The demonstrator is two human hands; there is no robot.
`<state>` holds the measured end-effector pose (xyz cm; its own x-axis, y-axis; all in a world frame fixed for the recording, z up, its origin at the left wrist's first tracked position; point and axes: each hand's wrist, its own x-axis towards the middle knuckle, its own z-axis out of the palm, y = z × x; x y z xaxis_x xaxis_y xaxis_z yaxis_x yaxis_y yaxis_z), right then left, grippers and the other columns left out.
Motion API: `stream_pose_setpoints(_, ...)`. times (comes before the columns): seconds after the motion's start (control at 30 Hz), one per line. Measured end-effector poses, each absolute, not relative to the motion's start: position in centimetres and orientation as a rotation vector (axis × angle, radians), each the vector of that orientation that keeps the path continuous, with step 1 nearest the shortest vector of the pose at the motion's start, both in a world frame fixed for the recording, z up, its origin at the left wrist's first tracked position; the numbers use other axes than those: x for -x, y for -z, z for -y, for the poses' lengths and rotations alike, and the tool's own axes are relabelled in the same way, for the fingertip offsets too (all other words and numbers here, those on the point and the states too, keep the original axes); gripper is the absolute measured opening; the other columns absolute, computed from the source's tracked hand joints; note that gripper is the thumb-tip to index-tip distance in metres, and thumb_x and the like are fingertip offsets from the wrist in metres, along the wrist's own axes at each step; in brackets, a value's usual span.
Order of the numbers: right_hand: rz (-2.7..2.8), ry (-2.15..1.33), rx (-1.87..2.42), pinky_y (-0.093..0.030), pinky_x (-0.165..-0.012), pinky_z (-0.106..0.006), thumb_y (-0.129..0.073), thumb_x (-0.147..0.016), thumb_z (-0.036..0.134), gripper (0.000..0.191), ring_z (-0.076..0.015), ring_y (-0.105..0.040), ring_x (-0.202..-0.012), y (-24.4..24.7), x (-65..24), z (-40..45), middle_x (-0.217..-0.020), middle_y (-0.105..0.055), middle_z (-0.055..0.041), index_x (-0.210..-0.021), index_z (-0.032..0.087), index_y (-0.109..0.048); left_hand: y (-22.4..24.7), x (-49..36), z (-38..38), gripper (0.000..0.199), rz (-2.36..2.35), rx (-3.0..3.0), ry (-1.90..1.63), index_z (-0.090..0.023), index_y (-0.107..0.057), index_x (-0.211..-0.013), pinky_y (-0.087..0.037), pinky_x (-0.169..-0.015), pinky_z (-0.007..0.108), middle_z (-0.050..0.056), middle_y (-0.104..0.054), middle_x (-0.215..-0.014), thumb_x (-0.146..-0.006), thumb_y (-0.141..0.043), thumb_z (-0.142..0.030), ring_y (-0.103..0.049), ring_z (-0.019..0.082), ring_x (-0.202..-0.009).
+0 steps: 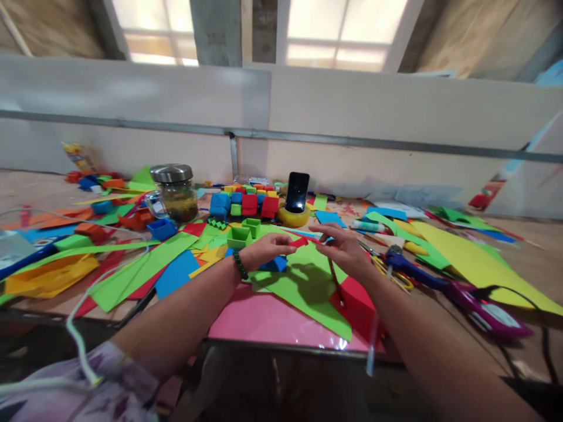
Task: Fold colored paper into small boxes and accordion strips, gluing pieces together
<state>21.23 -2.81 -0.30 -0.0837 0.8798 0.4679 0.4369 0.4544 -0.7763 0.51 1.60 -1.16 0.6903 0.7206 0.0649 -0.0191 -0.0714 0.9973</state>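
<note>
Between my two hands, above the green paper (303, 287), is a small folded red paper strip (301, 242). My left hand (269, 251), with a dark beaded bracelet at the wrist, pinches the strip's left part between thumb and fingers. At its other end, the fingertips of my right hand (345, 251) close on the strip, partly hiding it. A pencil (336, 282) lies below my right hand. Open green paper boxes (240, 237) stand just beyond my left hand, and a blue paper piece (276, 264) lies under it.
A lidded glass jar mug (176, 196) stands back left. Colourful paper cubes (249, 205) and a phone (298, 192) on a yellow ring (294, 217) are behind my hands. To the right lie a blue-handled glue gun (409, 266), a purple device (488, 313) and yellow paper (475, 258).
</note>
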Motion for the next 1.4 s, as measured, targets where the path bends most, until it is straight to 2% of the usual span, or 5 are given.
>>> stream_pose_setpoints(0.13,1.93,-0.602,1.141,-0.044,-0.059,-0.027,-0.068,-0.073,0.033,0.019,-0.0146,-0.055,-0.066,0.3,-21.7,3.0,-0.074,-0.065,-0.0029,-0.085,0.02,-0.075,1.4,-0.1,-1.7,0.023,-0.58,-1.529,-0.514,-0.013,-0.063,-0.073,-0.035,-0.055,0.021,-0.002,-0.055,-0.067,-0.069,-0.072,-0.034,-0.048,0.007,-0.058)
stream_pose_setpoints(0.33,1.865,-0.92,1.076,-0.04,-0.053,-0.024,-0.071,-0.071,0.038,0.034,-0.0109,-0.053,-0.059,1.1,-21.9,2.7,-0.068,-0.062,0.0016,-0.099,0.019,-0.071,1.4,-0.1,-1.5,0.027,-0.57,-1.529,-0.477,-0.013,-0.065,-0.075,-0.037,-0.053,0.02,0.0,-0.058,-0.068,-0.07,-0.073,-0.038,-0.049,0.007,-0.056)
stream_pose_setpoints(0.57,1.834,-0.985,1.198,-0.041,-0.055,-0.025,-0.072,-0.069,0.038,0.022,-0.0118,-0.056,-0.058,-0.1,-22.4,2.6,-0.065,-0.067,0.0,-0.079,0.018,-0.074,0.5,-0.2,-1.7,0.033,-0.799,-1.685,-0.815,-0.014,-0.073,-0.082,-0.046,-0.071,0.024,0.006,-0.069,-0.083,-0.074,-0.069,-0.046,-0.059,0.014,-0.078)
stream_pose_setpoints(1.1,2.008,-0.975,1.338,-0.035,-0.045,-0.022,-0.074,-0.064,0.034,0.014,-0.0104,-0.051,-0.051,1.9,-23.0,1.9,-0.06,-0.067,0.0021,-0.071,0.021,-0.076,3.1,-1.6,-1.6,0.01,-0.911,-1.871,-0.703,-0.016,-0.072,-0.07,-0.049,-0.06,0.023,0.001,-0.072,-0.067,-0.063,-0.07,-0.022,-0.063,0.015,-0.064)
stream_pose_setpoints(1.4,1.877,-1.159,1.31,-0.042,-0.052,-0.023,-0.078,-0.057,0.029,0.037,-0.0126,-0.058,-0.056,1.2,-24.3,1.6,-0.063,-0.069,0.0008,-0.092,0.017,-0.074,2.2,-0.8,-2.0,0.034,-0.957,-1.987,-0.723,-0.011,-0.071,-0.094,-0.049,-0.064,0.024,0.004,-0.071,-0.074,-0.061,-0.062,-0.008,-0.064,0.014,-0.067)
